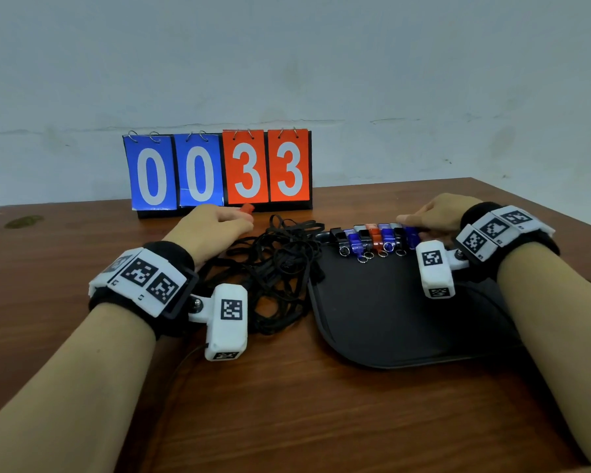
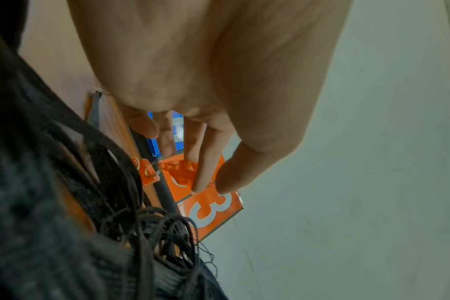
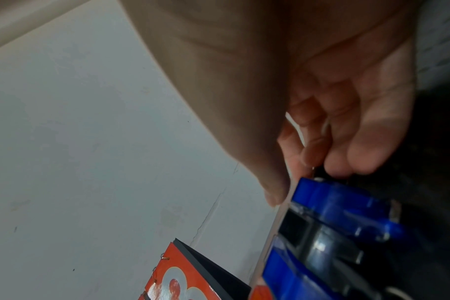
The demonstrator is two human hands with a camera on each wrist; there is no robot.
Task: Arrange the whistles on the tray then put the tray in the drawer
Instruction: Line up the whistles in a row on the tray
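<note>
A black tray (image 1: 389,319) lies on the wooden table to my right. Along its far edge runs a row of several whistles (image 1: 372,238) in black, blue and orange, each with a key ring. My right hand (image 1: 413,227) is at the row's right end, thumb and curled fingers pinching the last blue whistle (image 3: 347,205). My left hand (image 1: 243,220) is left of the tray near the scoreboard, thumb and index finger pinching an orange whistle (image 2: 167,172), whose tip (image 1: 247,209) pokes out past the fingers.
A tangle of black lanyards (image 1: 280,268) lies between my hands, touching the tray's left edge. A flip scoreboard (image 1: 219,169) reading 0033 stands at the back against the wall. Bare table (image 1: 321,421) shows in front of the tray. No drawer is in view.
</note>
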